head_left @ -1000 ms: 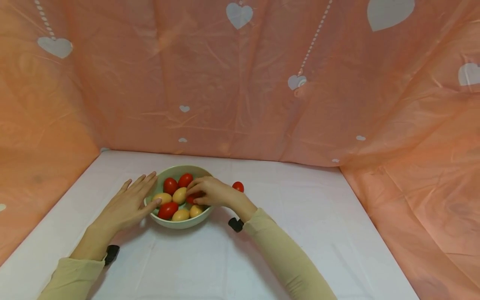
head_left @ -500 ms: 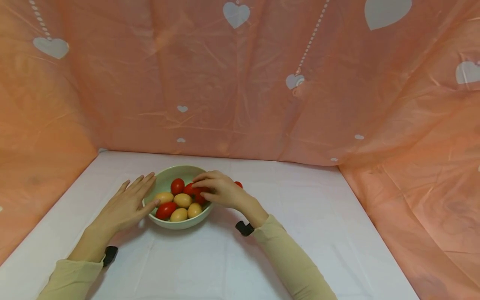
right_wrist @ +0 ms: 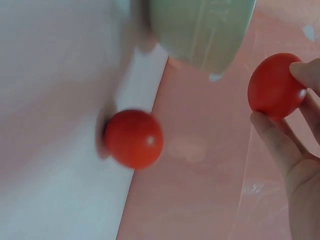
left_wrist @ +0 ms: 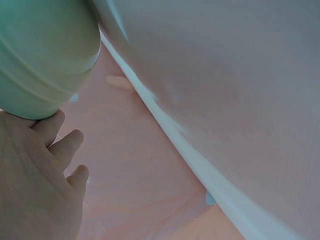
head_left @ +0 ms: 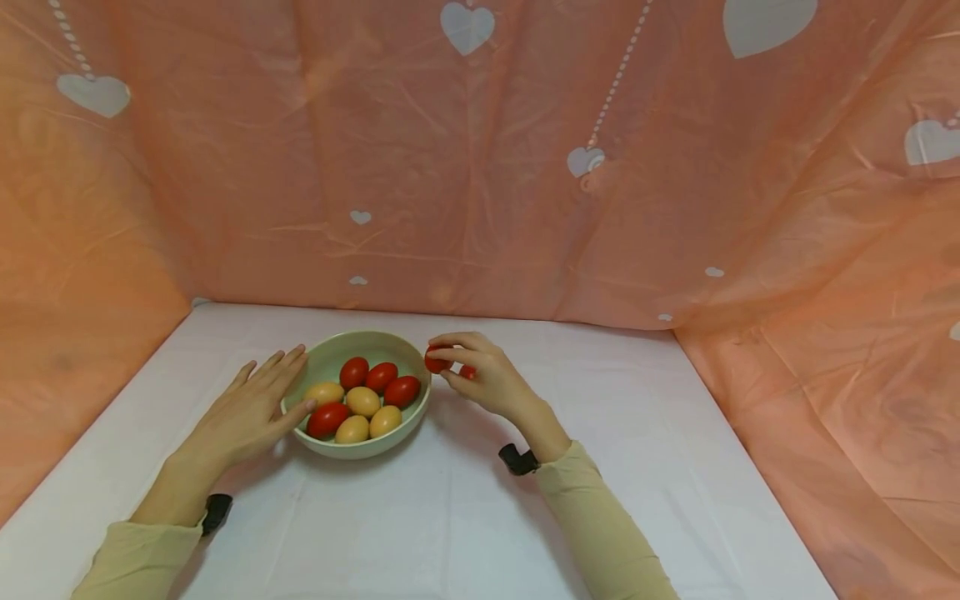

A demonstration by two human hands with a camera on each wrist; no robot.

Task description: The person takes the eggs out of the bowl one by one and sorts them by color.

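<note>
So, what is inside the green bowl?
The green bowl holds four red tomatoes and four yellow ones. Anything beneath them is covered. The right hand holds another red tomato outside.

Pale green bowl, red and yellow tomatoes, white table, salmon backdrop with white hearts

Loose tomato mostly behind right hand
</note>
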